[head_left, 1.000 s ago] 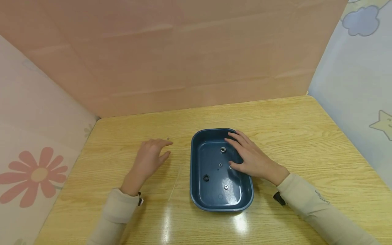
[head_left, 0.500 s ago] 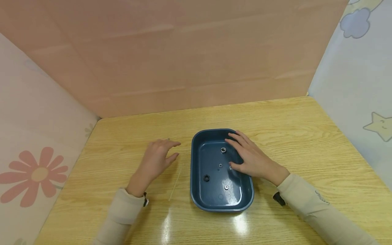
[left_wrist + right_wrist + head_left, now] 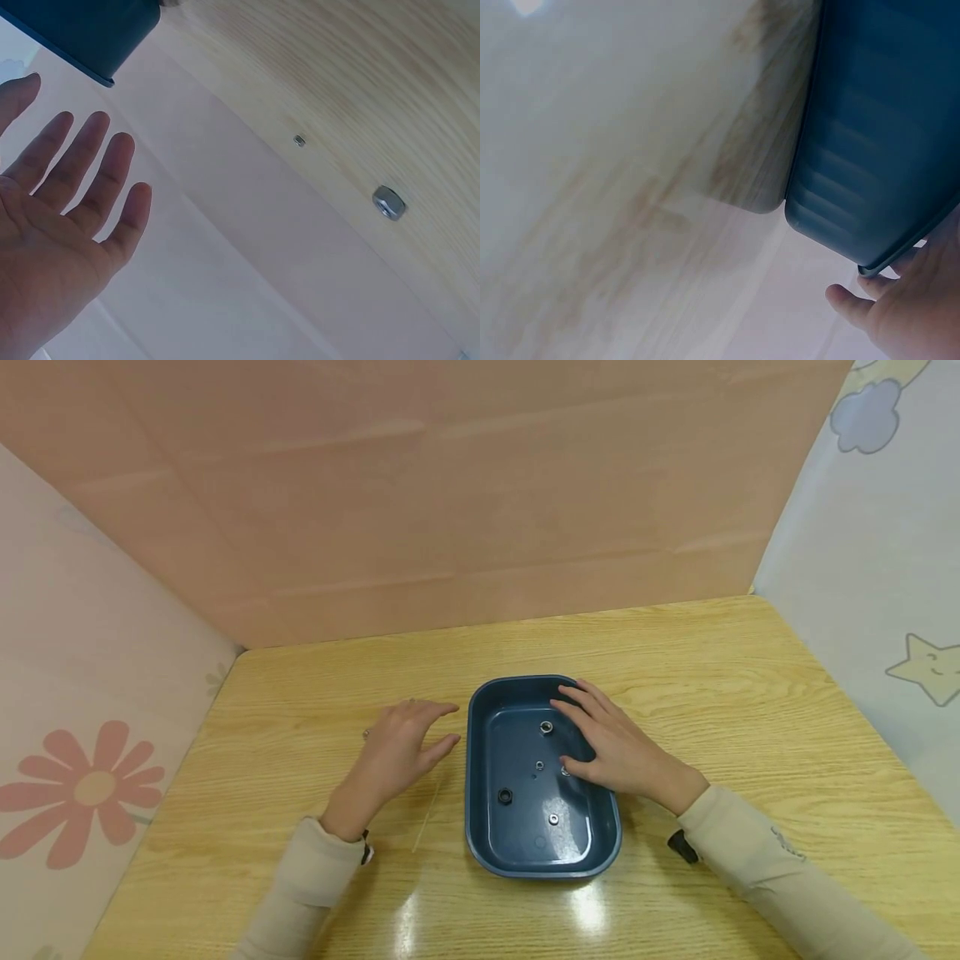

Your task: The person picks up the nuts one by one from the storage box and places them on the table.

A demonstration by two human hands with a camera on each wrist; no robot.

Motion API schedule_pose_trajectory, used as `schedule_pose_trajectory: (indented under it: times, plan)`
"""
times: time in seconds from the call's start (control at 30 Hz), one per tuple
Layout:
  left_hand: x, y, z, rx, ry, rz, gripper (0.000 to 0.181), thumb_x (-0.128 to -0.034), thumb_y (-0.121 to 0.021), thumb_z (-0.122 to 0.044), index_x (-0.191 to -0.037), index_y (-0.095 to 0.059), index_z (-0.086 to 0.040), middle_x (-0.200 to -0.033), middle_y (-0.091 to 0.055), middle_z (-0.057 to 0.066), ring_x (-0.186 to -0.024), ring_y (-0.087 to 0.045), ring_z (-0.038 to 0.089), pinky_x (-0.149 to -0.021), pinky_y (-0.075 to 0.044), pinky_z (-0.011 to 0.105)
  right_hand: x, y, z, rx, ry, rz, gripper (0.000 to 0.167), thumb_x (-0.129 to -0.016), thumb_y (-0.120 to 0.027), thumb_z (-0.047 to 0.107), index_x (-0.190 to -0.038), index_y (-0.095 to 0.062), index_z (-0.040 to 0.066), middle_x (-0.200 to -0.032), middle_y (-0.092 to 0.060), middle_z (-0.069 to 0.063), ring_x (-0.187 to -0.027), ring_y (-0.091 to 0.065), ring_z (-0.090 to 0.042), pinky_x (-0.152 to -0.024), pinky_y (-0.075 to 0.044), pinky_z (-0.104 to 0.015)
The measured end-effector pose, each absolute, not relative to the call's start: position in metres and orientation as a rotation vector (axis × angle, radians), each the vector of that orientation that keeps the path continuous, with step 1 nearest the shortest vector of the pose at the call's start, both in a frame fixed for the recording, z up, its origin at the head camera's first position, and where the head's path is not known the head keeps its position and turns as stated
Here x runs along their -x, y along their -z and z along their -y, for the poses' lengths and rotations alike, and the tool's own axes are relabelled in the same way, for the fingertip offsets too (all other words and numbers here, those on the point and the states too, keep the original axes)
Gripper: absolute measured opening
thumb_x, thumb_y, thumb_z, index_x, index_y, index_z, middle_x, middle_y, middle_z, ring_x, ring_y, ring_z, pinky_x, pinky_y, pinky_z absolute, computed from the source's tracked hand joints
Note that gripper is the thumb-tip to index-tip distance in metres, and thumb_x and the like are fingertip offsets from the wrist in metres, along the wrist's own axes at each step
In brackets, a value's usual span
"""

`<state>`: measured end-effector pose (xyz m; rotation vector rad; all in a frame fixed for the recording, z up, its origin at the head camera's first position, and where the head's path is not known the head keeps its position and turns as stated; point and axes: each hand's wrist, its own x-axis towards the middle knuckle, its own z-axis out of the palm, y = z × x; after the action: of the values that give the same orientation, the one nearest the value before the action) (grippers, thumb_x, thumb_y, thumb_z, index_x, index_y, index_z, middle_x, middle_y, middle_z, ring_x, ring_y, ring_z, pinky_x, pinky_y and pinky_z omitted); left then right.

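Left hand (image 3: 397, 747) hangs beside the tray (image 3: 517, 752) mid-frame, fingers spread and empty, right hand (image 3: 618, 752) draped loosely over its right side, and one careless knock could send the nuts (image 3: 506, 796) skidding!

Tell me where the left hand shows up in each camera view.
Head: the left hand is below and left of centre, beside the blue tray.
Left wrist: in the lower left, palm showing.
Right wrist: not in it; the hand at lower right is the right hand.
Shared landmark: the blue tray, upper left from the left wrist, upper right from the right wrist.
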<state>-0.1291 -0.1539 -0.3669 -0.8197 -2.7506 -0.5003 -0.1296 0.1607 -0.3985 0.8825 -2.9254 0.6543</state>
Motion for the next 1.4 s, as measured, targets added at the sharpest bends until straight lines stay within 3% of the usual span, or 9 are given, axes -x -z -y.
schedule_pose_trajectory:
  times: [0.97, 1.4]
  plan:
    - [0.121, 0.375, 0.125, 0.867, 0.488, 2.854, 0.046, -0.0944, -0.065, -0.043, -0.133, -0.063, -0.018, -0.137, -0.062, 0.007, -0.127, -0.057, 0.029, -0.107, -0.043, 0.053, 0.129, 0.398, -0.160, -0.866, -0.666, 2.943, 0.076, -0.085, -0.074, 0.028, -0.149, -0.041, 0.001, -0.160, -0.029, -0.018, -0.151, -0.015, -0.043, -0.117, -0.023, -0.064]
    - [0.121, 0.386, 0.115, 0.850, 0.447, 2.976, 0.061, -0.0991, -0.052, -0.052, -0.151, -0.043, -0.022, -0.153, -0.044, 0.013, -0.136, -0.049, 0.035, -0.108, -0.041, 0.057, 0.130, 0.399, -0.161, -0.883, -0.669, 2.933, 0.076, -0.086, -0.074, 0.029, -0.149, -0.041, 0.001, -0.160, -0.029, -0.018, -0.151, -0.015, -0.043, -0.117, -0.023, -0.064]
